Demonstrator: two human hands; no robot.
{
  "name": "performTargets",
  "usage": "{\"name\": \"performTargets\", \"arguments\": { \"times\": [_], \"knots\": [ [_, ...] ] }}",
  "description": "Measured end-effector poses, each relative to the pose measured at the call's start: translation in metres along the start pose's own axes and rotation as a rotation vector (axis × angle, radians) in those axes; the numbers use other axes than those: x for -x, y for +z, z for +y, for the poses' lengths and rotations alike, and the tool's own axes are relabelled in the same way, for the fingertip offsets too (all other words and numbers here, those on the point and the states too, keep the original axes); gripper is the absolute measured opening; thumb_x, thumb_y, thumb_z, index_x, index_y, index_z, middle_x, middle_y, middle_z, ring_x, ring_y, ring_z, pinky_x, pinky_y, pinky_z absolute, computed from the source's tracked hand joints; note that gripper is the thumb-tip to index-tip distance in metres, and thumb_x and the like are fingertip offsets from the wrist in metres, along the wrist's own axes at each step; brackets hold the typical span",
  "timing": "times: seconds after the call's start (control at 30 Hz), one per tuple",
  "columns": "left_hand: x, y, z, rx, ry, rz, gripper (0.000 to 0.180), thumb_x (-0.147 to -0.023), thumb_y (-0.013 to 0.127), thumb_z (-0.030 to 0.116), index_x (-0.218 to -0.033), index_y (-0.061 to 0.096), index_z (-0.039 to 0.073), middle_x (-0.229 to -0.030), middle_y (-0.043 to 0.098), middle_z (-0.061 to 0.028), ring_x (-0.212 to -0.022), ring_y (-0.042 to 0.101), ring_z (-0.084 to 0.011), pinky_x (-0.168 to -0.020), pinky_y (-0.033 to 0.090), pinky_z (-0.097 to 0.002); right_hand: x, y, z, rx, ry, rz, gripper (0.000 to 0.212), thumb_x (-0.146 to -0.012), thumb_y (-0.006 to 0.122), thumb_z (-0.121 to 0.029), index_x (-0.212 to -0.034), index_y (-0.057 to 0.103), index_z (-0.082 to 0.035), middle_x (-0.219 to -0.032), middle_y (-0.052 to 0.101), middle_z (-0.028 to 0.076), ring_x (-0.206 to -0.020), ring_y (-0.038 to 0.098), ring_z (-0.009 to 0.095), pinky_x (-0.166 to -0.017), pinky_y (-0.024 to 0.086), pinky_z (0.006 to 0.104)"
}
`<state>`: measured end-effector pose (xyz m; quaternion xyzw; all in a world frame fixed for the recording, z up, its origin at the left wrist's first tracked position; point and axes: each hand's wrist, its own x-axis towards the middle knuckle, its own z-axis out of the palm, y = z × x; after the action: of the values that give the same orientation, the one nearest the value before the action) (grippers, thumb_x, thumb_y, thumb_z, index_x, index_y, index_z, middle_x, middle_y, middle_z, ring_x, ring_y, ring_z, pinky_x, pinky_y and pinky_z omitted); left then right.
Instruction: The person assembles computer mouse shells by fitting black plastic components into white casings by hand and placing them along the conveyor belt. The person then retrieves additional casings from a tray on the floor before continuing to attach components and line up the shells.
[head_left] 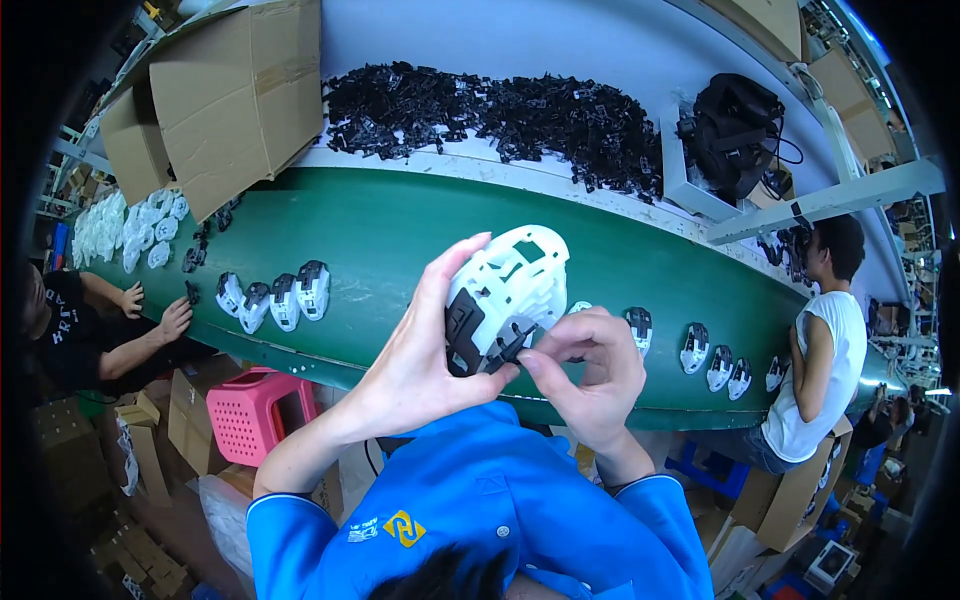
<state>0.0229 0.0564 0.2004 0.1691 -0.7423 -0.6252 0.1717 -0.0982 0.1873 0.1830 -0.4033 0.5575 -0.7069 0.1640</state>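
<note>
Above the green belt, my left hand (405,352) grips a white plastic shell (528,272), rounded and with cut-outs, much like a computer mouse housing. A black panel (463,328) sits on its left side, next to my left palm. At the shell's lower edge my right hand (600,375) pinches a small black plastic piece (513,342) between thumb and forefinger, touching the shell. My left thumb lies close beside that piece. Whether it is seated in the shell I cannot tell.
Several white-and-black shells stand on the green belt (400,235) to the left (284,300) and right (694,347). Black parts (500,110) are heaped on the shelf behind, near a cardboard box (235,90) and a black bag (735,130). Co-workers sit left (110,325) and right (825,345).
</note>
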Motion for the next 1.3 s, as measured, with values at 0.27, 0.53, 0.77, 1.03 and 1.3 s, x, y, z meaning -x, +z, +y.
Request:
{"name": "performTargets", "arguments": {
  "times": [0.27,0.53,0.77,1.03,1.3],
  "knots": [
    [0.0,-0.003,0.009,-0.014,-0.06,-0.128,0.094,-0.068,0.075,0.012,-0.143,0.018,0.003,-0.138,0.034,-0.0231,-0.132,0.034,-0.0314,-0.108,0.03,-0.0404,-0.006,-0.006,-0.001,0.107,0.029,-0.092,0.055,-0.071,0.075,0.002,-0.118,0.047,-0.001,-0.107,0.051,0.01,-0.086,0.058,0.014,-0.065,0.052,0.0241],
    [0.002,-0.002,0.009,0.198,-0.093,-0.181,0.09,-0.073,0.07,0.01,-0.144,0.016,0.002,-0.14,0.031,-0.0203,-0.133,0.032,-0.0288,-0.109,0.027,-0.0386,-0.006,-0.002,0.001,-0.157,0.206,-0.081,0.073,-0.079,0.068,-0.001,-0.14,0.027,-0.002,-0.131,0.038,0.015,-0.118,0.05,0.025,-0.09,0.052,0.0358],
    [0.006,0.002,0.004,0.31,-0.129,-0.193,0.086,-0.075,0.066,0.01,-0.144,0.015,0.003,-0.139,0.032,-0.0202,-0.131,0.033,-0.0277,-0.107,0.028,-0.0383,-0.007,-0.003,-0.002,-0.224,0.232,-0.128,0.076,-0.081,0.065,-0.001,-0.143,0.023,-0.002,-0.143,0.031,0.021,-0.124,0.046,0.028,-0.096,0.048,0.0385],
    [0.006,0.002,0.008,-0.06,0.006,-0.095,0.075,-0.074,0.065,0.011,-0.139,0.03,0.002,-0.124,0.048,-0.0205,-0.117,0.05,-0.0325,-0.1,0.039,-0.0395,-0.001,0.001,0.0,-0.065,0.124,-0.103,0.077,-0.077,0.067,0.0,-0.142,0.026,0.001,-0.136,0.042,0.024,-0.122,0.05,0.029,-0.094,0.049,0.0378],
    [0.007,0.006,0.011,-0.108,0.032,0.005,0.073,-0.07,0.067,0.008,-0.137,0.04,0.006,-0.107,0.054,-0.0159,-0.092,0.059,-0.0245,-0.077,0.049,-0.0323,-0.001,0.0,-0.001,-0.066,0.063,-0.133,0.08,-0.075,0.061,0.004,-0.144,0.02,0.003,-0.139,0.037,0.027,-0.124,0.046,0.032,-0.092,0.051,0.0379]
  ]
}}
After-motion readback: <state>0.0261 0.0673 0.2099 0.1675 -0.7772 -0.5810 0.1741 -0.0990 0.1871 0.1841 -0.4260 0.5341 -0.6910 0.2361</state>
